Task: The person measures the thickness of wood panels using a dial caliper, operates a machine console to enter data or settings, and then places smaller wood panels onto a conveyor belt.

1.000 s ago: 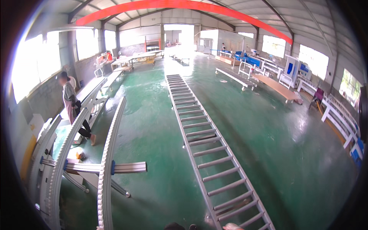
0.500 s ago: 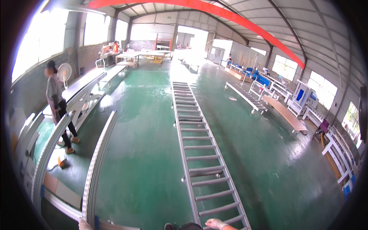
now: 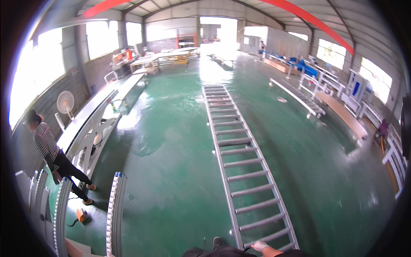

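Observation:
My right hand, in a pale glove, is at the bottom edge, over the near end of a long grey ladder-like roller conveyor. Its fingers look loosely stretched toward the left side rail; whether they touch the metal I cannot tell. Nothing shows in that hand. My left hand is out of the picture. At the lower left stands an upright rail with a row of pale rollers, and a second such rail stands to its left. One of my shoes shows beside the conveyor's near end.
A person in a striped top stands at the left by a long bench, with a fan behind. An orange foot pedal lies on the green floor. At the right are a low roller frame and a brown board.
My view has shifted, and the conveyor now lies farther right in the picture. My left hand, earlier at the foot of the roller rail, has left the picture. The person has turned and leans more.

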`<act>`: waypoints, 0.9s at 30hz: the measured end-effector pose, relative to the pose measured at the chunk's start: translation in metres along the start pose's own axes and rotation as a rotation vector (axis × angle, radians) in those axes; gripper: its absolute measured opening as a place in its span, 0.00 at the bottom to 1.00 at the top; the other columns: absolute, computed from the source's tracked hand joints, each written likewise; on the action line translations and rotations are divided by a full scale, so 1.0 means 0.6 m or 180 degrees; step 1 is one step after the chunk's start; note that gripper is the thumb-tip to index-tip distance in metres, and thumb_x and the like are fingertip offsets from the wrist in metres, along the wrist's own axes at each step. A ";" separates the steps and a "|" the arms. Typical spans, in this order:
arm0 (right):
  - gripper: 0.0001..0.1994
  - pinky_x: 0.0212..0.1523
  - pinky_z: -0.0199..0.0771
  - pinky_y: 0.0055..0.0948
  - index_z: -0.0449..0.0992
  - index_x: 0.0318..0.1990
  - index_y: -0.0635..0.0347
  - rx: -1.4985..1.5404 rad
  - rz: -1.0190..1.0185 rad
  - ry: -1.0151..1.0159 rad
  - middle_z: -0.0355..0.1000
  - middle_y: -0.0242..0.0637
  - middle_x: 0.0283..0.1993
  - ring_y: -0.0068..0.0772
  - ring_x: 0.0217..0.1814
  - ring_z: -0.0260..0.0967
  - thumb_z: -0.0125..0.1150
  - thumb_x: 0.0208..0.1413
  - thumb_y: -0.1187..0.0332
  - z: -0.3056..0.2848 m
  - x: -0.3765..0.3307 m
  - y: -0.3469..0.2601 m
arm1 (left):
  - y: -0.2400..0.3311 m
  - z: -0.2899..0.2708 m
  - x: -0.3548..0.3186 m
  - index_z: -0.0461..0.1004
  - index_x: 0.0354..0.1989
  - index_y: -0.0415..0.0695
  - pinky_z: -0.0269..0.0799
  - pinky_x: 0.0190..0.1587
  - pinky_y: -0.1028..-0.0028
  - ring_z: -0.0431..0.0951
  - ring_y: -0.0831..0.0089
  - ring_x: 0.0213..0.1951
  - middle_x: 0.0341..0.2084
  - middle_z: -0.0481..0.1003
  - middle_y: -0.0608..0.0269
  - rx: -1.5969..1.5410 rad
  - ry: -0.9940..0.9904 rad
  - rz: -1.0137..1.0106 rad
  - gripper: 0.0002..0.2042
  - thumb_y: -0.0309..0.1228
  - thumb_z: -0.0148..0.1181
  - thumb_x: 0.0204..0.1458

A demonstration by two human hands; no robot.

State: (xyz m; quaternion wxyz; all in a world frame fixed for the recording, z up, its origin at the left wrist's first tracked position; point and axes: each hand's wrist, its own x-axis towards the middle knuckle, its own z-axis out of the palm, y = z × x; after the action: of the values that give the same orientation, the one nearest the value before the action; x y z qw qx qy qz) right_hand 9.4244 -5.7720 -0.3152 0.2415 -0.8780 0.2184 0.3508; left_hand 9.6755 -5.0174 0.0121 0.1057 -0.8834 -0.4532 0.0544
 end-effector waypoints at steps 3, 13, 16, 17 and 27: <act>0.23 0.52 0.75 0.49 0.84 0.38 0.54 -0.0391 -0.0736 0.0453 0.81 0.49 0.43 0.57 0.50 0.77 0.53 0.63 0.44 -0.294 0.197 -0.165 | 0.096 -0.062 0.020 0.79 0.54 0.48 0.76 0.52 0.48 0.80 0.50 0.53 0.50 0.80 0.49 -0.0403 -0.0410 0.0024 0.30 0.55 0.32 0.68; 0.10 0.30 0.74 0.30 0.81 0.44 0.59 0.4380 -0.0484 0.0291 0.78 0.31 0.36 0.26 0.30 0.72 0.61 0.62 0.63 -0.810 0.688 -0.684 | 0.450 0.000 0.313 0.82 0.34 0.33 0.72 0.46 0.53 0.81 0.44 0.39 0.31 0.81 0.42 -0.2103 -0.1000 -0.0290 0.39 0.58 0.33 0.69; 0.14 0.29 0.75 0.32 0.81 0.36 0.54 0.0398 -0.2319 0.0623 0.79 0.30 0.35 0.27 0.32 0.76 0.56 0.65 0.56 -0.814 0.796 -0.735 | 0.715 -0.067 0.393 0.81 0.34 0.34 0.72 0.40 0.55 0.80 0.48 0.34 0.25 0.80 0.46 -0.3120 -0.1882 -0.0073 0.30 0.53 0.45 0.67; 0.15 0.29 0.75 0.33 0.81 0.34 0.50 0.0129 -0.2630 0.0394 0.79 0.30 0.35 0.28 0.35 0.78 0.53 0.66 0.53 -0.789 0.798 -0.786 | 0.750 -0.005 0.450 0.79 0.33 0.36 0.72 0.37 0.58 0.79 0.56 0.29 0.24 0.78 0.54 -0.4276 -0.2813 -0.1202 0.24 0.48 0.50 0.66; 0.17 0.36 0.75 0.43 0.82 0.36 0.44 -0.1160 -0.0440 -0.0830 0.79 0.36 0.42 0.34 0.43 0.78 0.50 0.66 0.49 -0.880 1.177 -0.991 | 1.261 -0.125 0.657 0.79 0.39 0.37 0.73 0.52 0.62 0.79 0.57 0.43 0.37 0.81 0.50 -0.2882 -0.2125 0.1594 0.23 0.48 0.50 0.64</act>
State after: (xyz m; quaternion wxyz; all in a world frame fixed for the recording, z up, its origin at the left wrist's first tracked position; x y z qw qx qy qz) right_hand 10.4878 -5.7597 -0.3274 0.1287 -0.8672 0.0577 0.4776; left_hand 10.5173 -5.1363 -0.0940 -0.4435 -0.8555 -0.2187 0.1534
